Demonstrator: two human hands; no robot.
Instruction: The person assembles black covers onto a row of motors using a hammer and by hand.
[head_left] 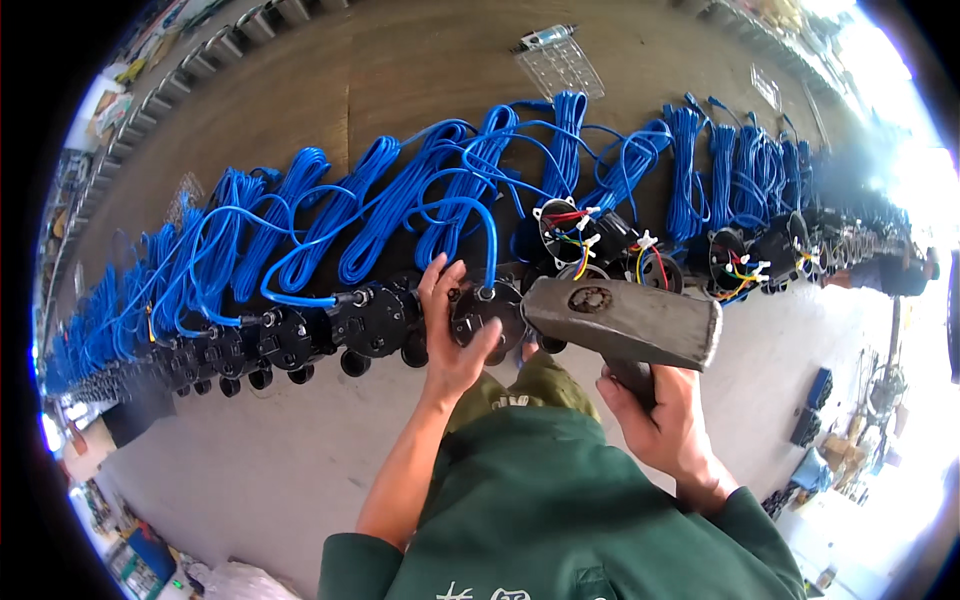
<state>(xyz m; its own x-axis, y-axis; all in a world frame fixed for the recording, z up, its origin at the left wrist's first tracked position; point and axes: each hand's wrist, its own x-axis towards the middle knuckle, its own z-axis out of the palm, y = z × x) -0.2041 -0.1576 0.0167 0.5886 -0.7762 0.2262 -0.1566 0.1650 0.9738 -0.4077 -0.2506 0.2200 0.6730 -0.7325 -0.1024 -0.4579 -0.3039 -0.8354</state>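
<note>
"Hammer (620, 322)?"

"Held by the handle (634, 378) in clenched grip of right hand (660, 422). Just beside, as viewed, black housing (508, 315) at near edge of surface (300, 90)."

"Left hand (453, 350)?"

"Spread loosely at that housing's left side; no telling if touching."

"Hazard?"

"Possibly a struck thumb (487, 341) or nicked blue cable (491, 250), from a stray swing."

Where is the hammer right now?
In the head view, the hammer is right of centre, its handle in the right hand; in the picture, its head appears just right of the round black housing by the left hand.
</note>
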